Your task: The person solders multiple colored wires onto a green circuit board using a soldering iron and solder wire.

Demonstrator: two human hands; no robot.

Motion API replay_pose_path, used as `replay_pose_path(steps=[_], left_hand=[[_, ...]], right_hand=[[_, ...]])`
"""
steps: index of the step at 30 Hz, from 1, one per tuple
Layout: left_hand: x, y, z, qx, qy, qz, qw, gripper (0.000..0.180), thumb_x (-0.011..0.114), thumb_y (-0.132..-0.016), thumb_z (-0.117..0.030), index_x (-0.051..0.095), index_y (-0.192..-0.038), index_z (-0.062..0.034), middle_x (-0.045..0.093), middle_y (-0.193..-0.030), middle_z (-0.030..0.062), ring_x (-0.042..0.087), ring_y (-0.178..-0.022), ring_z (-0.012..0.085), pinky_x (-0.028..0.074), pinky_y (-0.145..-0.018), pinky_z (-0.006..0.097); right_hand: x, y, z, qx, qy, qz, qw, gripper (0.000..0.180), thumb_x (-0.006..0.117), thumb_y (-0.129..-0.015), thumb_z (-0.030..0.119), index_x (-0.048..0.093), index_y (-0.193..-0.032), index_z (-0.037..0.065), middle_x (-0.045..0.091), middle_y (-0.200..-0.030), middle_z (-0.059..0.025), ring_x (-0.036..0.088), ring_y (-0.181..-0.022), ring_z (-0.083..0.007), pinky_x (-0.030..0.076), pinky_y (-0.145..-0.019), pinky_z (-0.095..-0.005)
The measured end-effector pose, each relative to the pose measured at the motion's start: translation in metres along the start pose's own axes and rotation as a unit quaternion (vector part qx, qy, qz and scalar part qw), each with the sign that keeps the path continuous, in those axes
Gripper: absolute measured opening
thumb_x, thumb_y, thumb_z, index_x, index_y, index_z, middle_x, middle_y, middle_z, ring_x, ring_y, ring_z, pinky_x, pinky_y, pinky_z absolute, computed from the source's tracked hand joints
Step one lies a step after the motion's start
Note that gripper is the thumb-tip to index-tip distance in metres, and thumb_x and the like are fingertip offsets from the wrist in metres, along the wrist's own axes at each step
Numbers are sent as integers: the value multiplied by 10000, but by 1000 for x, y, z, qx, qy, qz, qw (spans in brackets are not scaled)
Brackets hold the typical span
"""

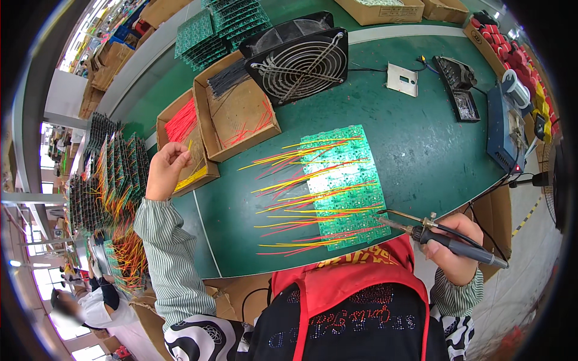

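My left hand (167, 168) is raised over a small cardboard box (168, 123) of red and yellow wires, pinching a thin yellow wire (190, 146) between its fingertips. My right hand (457, 246) grips a black-handled soldering iron (448, 240); its metal tip (385, 221) lies at the right edge of a green circuit board panel (343, 180). Red and yellow wires (289, 198) stick out of the panel toward the left.
A second open box (238, 114) with black and red wires sits behind the panel, next to a black fan (301, 57). A soldering station (503, 126) and iron stand (457, 87) are at the right. Racks of wired boards (111, 174) stand on the left.
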State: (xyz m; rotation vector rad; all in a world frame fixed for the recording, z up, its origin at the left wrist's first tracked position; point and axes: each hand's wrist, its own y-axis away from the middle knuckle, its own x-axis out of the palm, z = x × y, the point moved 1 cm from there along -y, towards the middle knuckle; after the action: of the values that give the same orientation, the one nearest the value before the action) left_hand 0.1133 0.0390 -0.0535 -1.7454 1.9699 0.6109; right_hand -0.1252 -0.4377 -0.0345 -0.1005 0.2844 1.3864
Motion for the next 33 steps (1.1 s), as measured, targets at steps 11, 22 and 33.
replay_pose_path(steps=[11,22,33], left_hand=[[4,-21,44,-24,-181,64,981,91,622,-767,-14,596,-841,33,552,-664,8,515,-618,82,429,-572,240],[13,-17,32,-40,-211,70,974,65,593,-821,-23,597,-845,38,562,-688,26,521,-645,95,437,-614,245],[94,68,-121,117,-172,13,978,74,674,-765,-2,626,-823,3,593,-727,60,561,-634,119,444,-560,250]], right_hand=[[-5,-5,12,-76,51,24,996,207,725,-697,115,615,-822,-7,651,-681,-62,627,-570,-126,479,-541,-237],[-7,-4,11,-104,71,26,992,205,729,-704,130,620,-820,1,659,-686,-61,640,-570,-121,483,-532,-233],[-11,2,16,-113,82,46,989,193,727,-698,107,617,-817,2,655,-686,-66,635,-561,-130,480,-524,-240]])
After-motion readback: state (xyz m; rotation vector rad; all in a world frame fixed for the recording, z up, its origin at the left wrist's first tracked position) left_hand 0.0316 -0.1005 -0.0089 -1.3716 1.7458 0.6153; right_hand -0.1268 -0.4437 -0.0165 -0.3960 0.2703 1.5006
